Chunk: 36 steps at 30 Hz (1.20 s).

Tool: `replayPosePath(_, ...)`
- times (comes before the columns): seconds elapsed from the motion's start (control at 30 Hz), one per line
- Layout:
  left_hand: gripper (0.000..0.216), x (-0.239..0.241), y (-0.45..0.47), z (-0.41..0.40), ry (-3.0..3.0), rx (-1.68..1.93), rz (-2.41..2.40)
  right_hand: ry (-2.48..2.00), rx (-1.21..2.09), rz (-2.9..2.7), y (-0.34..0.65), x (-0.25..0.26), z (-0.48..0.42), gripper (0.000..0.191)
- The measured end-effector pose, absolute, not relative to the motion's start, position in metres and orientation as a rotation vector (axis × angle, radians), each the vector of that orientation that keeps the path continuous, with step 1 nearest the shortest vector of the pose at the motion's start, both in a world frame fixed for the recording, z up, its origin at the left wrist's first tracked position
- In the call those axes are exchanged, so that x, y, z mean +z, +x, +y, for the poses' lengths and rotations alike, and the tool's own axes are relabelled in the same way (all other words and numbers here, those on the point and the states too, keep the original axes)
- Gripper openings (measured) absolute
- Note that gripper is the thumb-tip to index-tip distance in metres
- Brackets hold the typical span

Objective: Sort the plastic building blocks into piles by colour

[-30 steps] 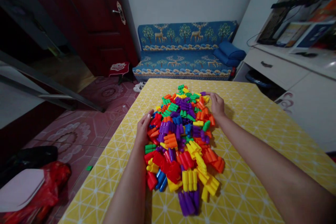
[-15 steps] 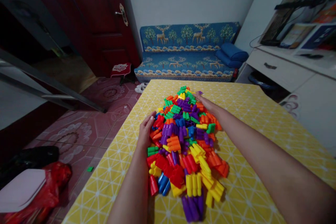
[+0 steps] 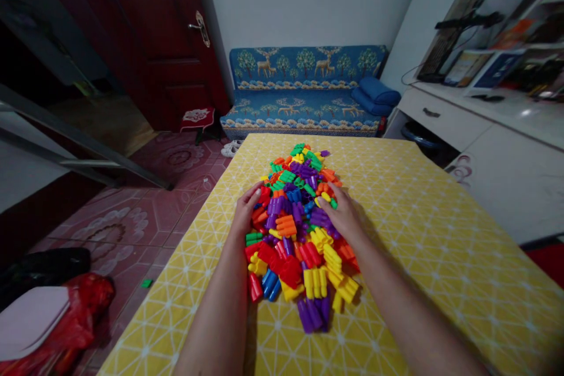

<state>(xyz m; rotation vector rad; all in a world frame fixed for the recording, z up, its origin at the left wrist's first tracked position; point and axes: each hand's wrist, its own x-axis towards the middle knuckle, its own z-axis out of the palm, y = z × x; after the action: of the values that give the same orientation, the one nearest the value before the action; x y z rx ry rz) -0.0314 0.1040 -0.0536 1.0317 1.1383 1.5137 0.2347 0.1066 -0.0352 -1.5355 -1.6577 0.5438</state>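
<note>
A heap of bright plastic building blocks [image 3: 286, 226], shaped like joined bullets, lies on a yellow patterned tablecloth [image 3: 392, 200]. My left hand [image 3: 245, 211] rests against the heap's left side beside red blocks, its fingers stretched forward and the thumb apart. On the opposite side, my right hand [image 3: 346, 214] touches the heap with thumb and fingers spread near a purple block [image 3: 323, 221] and a small yellow block [image 3: 325, 196]. Neither hand lifts a block. Purple blocks [image 3: 310, 314] stick out at the near end of the heap.
A blue patterned sofa [image 3: 291, 108] stands beyond the table. To the right is a white cabinet [image 3: 471, 123] with items on top. A green block [image 3: 147, 284] lies on the tiled floor at left, near a red plastic bag [image 3: 94, 299] and a metal frame [image 3: 88, 141].
My right hand has drawn back toward me and inward, pushing right-side blocks closer to the heap. My left hand stays at the left side. The view has shifted slightly right.
</note>
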Motion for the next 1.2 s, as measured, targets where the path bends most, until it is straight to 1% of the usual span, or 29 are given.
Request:
replayPosePath(0.13,0.053,-0.055,-0.032,0.105,1.061,1.515,1.158,-1.352,0.614,-1.817,0.201,-0.005,0.099,0.048)
replayPosePath(0.27,0.056,-0.056,-0.032,0.105,1.039,1.514,1.146,-1.112,0.789,-1.958,0.196,0.023,0.069,0.049)
replayPosePath(0.33,0.056,-0.056,-0.031,0.104,1.04,1.52,1.139,-1.032,0.769,-1.949,0.209,0.025,0.046,0.044)
replayPosePath(0.43,0.054,-0.055,-0.031,0.103,1.044,1.531,1.134,-1.136,0.476,-1.87,0.242,0.007,0.013,0.034)
replayPosePath(0.5,0.053,-0.056,-0.031,0.104,1.035,1.531,1.139,-1.286,0.301,-1.812,0.264,-0.014,-0.004,0.034)
replayPosePath(0.57,0.053,-0.057,-0.031,0.105,1.022,1.535,1.154,-1.421,0.247,-1.804,0.278,-0.034,-0.016,0.038)
replayPosePath(0.67,0.053,-0.058,-0.031,0.106,0.993,1.544,1.163,-1.503,0.267,-1.856,0.277,-0.048,-0.021,0.046)
replayPosePath(0.77,0.054,-0.059,-0.032,0.107,0.966,1.539,1.156,-1.462,0.294,-1.885,0.259,-0.045,-0.011,0.052)
replayPosePath(0.87,0.053,-0.06,-0.033,0.108,0.98,1.545,1.153,-1.38,0.388,-1.862,0.238,-0.037,0.005,0.055)
replayPosePath(1.0,0.05,-0.061,-0.033,0.107,0.969,1.572,1.134,-1.24,0.541,-1.805,0.217,-0.04,0.017,0.053)
replayPosePath(1.2,0.048,-0.06,-0.033,0.106,0.955,1.58,1.101,-1.148,0.602,-1.731,0.213,-0.05,0.016,0.043)
